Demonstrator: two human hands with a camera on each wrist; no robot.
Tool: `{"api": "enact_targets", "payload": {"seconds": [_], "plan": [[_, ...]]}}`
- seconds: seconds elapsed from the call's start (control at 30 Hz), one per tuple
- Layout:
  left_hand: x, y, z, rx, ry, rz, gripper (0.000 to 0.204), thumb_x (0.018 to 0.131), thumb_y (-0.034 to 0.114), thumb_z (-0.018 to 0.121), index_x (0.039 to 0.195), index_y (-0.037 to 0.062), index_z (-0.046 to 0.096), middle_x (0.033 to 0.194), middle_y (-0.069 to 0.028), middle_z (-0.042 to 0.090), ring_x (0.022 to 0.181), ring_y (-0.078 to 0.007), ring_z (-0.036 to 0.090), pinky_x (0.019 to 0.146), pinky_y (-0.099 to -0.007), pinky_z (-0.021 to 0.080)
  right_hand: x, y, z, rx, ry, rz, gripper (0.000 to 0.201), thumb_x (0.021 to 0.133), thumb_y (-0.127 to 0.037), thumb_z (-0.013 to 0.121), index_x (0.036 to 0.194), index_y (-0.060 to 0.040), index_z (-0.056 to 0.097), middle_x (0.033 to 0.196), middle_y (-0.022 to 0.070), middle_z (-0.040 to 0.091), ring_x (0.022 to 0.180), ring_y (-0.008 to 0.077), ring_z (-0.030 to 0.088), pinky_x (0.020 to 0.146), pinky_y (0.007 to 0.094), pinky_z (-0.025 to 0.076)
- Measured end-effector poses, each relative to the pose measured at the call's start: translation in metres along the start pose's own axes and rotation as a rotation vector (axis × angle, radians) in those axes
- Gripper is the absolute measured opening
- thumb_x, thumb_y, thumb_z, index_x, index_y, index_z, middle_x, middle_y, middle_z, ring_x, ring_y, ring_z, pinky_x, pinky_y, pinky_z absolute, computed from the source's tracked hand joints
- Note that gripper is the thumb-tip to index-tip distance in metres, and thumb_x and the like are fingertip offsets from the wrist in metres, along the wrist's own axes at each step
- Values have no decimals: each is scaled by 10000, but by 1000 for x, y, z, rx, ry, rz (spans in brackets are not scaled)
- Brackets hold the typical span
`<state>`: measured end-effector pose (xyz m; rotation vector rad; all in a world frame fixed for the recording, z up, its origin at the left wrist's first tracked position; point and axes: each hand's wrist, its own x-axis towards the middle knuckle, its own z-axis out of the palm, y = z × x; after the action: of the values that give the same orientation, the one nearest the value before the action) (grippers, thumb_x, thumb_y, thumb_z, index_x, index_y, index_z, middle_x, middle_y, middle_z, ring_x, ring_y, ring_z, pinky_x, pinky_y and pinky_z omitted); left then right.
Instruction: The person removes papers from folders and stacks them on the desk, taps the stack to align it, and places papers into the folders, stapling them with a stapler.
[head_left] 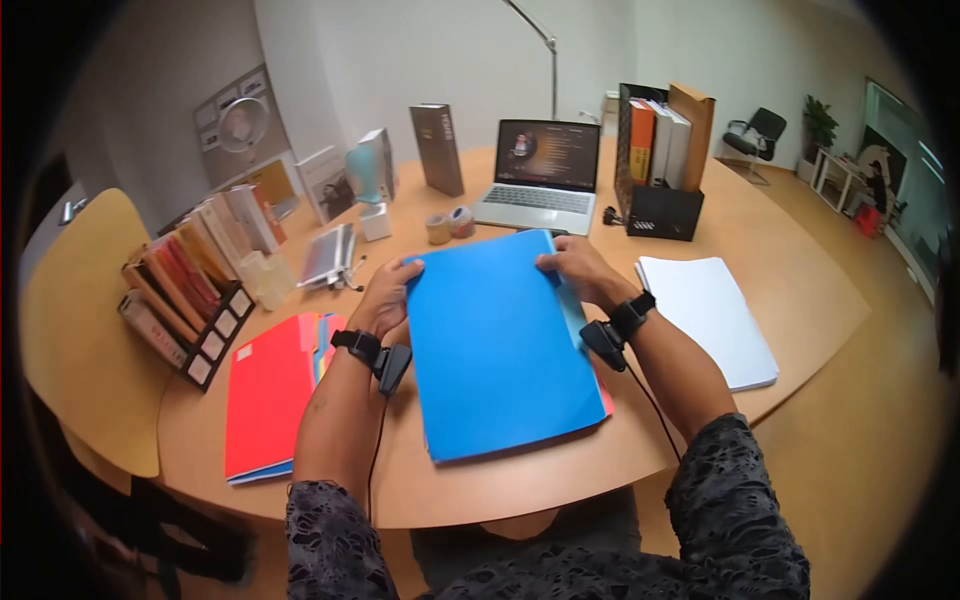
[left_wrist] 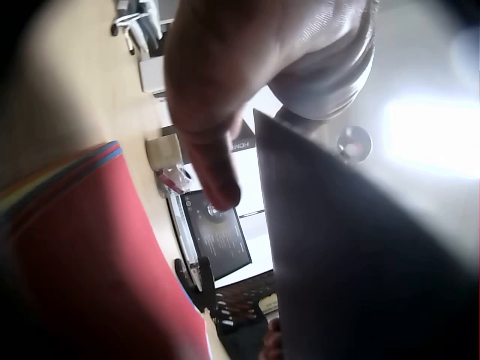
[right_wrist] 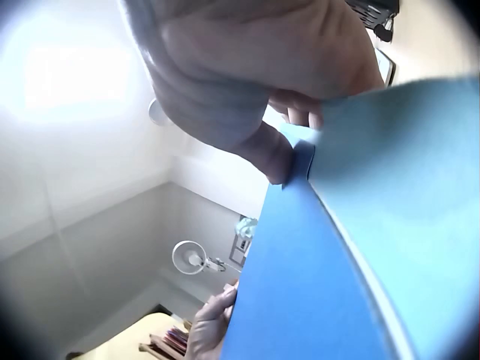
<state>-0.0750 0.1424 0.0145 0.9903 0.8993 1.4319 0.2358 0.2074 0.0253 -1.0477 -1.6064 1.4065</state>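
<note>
Both hands hold a blue folder (head_left: 495, 350) tilted over the front of the table. My left hand (head_left: 385, 295) grips its upper left corner, thumb on the front face. My right hand (head_left: 585, 270) pinches the upper right corner; in the right wrist view its thumb presses the blue cover beside a light blue sheet (right_wrist: 405, 180). A red folder (left_wrist: 97, 247) lies below the raised blue one in the left wrist view, with yellow and blue edges under it. In the head view a red corner (head_left: 606, 398) peeks out at the lower right.
To the left lies a red folder pile (head_left: 265, 390) with coloured tabs, near a black book rack (head_left: 215, 335). White papers (head_left: 705, 320) lie at right. Behind stand a laptop (head_left: 545, 175), tape rolls (head_left: 438, 229), a dark upright book (head_left: 437, 150) and a black file holder (head_left: 665, 212).
</note>
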Motion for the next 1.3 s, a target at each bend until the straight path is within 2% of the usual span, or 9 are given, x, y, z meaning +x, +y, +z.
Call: {"api": "enact_targets", "payload": {"seconds": [0.27, 0.67, 0.73, 0.83, 0.9, 0.97, 1.07, 1.13, 1.3], "plan": [[-78, 56, -10, 272, 63, -61, 182, 913, 44, 571, 1083, -1, 617, 937, -55, 639, 829, -163, 619, 733, -307, 532, -21, -24, 24, 288, -28, -157, 223, 905, -89, 611, 1074, 55, 591, 920, 102, 643, 755, 179, 644, 653, 317, 550], [-214, 145, -256, 721, 723, -32, 411, 953, 102, 462, 1340, -21, 522, 1149, -150, 640, 956, -216, 643, 841, -339, 532, -56, 8, -1, 227, -56, 44, 197, 962, -202, 572, 1050, -26, 567, 981, 96, 619, 791, 183, 666, 654, 306, 555], [-223, 141, -282, 832, 1032, -169, 357, 896, 98, 491, 1197, 6, 660, 1044, -130, 695, 935, -211, 650, 847, -340, 503, -57, 11, -4, 200, -36, 50, 142, 963, -186, 567, 1009, -52, 581, 947, 73, 633, 776, 167, 669, 646, 290, 539], [-225, 135, -301, 1188, 1021, -356, 305, 860, 172, 547, 1039, -1, 724, 897, -191, 722, 848, -292, 685, 799, -413, 515, -57, 11, -9, 254, 0, 94, 143, 954, -171, 568, 1016, -42, 574, 976, 84, 631, 796, 178, 666, 668, 304, 549], [-209, 124, -360, 1806, 845, 26, 315, 802, 236, 584, 868, -61, 666, 819, -288, 641, 845, -440, 649, 751, -512, 488, -54, 14, -13, 264, 14, 96, 145, 949, -165, 573, 1018, -37, 572, 984, 86, 625, 822, 184, 657, 680, 316, 554], [-159, 121, -334, 1873, 699, 156, 295, 854, 214, 570, 937, -48, 676, 787, -200, 685, 788, -330, 678, 709, -441, 501, -53, 16, -16, 274, 31, 106, 148, 945, -160, 578, 1019, -32, 569, 991, 88, 618, 848, 189, 647, 693, 329, 560], [-95, 87, -170, 982, 393, 298, 212, 923, 158, 572, 997, -21, 657, 857, 19, 587, 795, -68, 513, 673, -260, 442, -51, 17, -18, 278, 11, 103, 217, 983, -195, 561, 1115, -23, 552, 1057, 112, 586, 961, 216, 600, 766, 386, 581], [-53, 68, -99, 1065, -3, 269, 339, 901, 191, 634, 1162, -25, 639, 985, -55, 650, 918, -127, 579, 808, -265, 466, -54, 17, -19, 271, 28, 120, 224, 985, -204, 560, 1115, -22, 551, 1054, 111, 577, 969, 224, 592, 767, 407, 583], [-12, 14, 6, 1154, -263, 21, 680, 776, 331, 791, 1328, 10, 558, 1370, -156, 547, 1236, -255, 532, 1057, -363, 406, -58, 23, -28, 278, -29, 195, 314, 980, -257, 576, 1180, -22, 516, 1070, 121, 536, 998, 255, 561, 781, 471, 577]]}}
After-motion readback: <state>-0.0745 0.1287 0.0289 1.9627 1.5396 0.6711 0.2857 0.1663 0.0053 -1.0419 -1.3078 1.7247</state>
